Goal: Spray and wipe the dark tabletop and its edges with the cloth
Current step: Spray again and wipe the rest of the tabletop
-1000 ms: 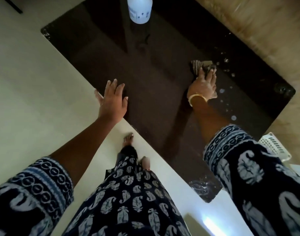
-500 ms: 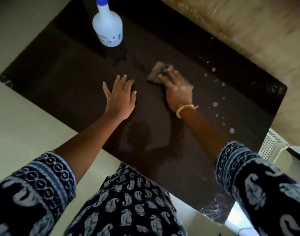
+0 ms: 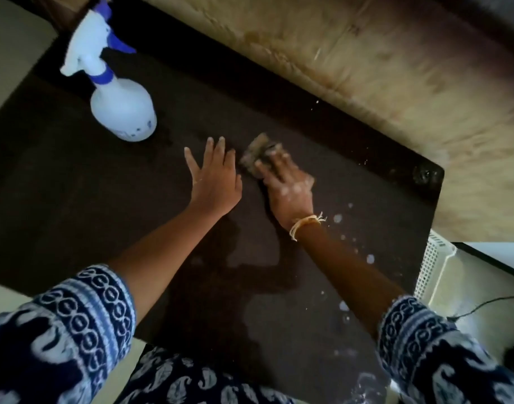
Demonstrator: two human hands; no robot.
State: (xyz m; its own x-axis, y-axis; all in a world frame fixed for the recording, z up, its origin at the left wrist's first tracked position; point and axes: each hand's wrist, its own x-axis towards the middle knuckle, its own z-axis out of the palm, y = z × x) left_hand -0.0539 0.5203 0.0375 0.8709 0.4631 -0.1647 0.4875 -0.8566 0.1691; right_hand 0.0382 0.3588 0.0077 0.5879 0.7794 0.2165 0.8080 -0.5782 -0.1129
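Head camera looked down on the dark tabletop (image 3: pixel 89 217), which filled most of the picture. The right hand (image 3: pixel 289 185) lay on the cloth (image 3: pixel 257 154) near the middle of the top and pressed it down with straight fingers; the cloth showed only in front of the fingertips and was blurred. The left hand (image 3: pixel 216 179) rested flat on the tabletop just beside the right one, with fingers spread and holding nothing. A pale thread bracelet (image 3: pixel 305 224) sat on the right wrist. The spray bottle (image 3: pixel 118 103), white with a blue collar and trigger, stood upright on the far left part of the top, well apart from both hands. Small drops of liquid (image 3: pixel 337 218) lay on the surface to the right of the right forearm. Both arms wore dark blue patterned sleeves (image 3: pixel 75 330). A white plastic basket (image 3: pixel 433 269) stood beside the right edge of the table.
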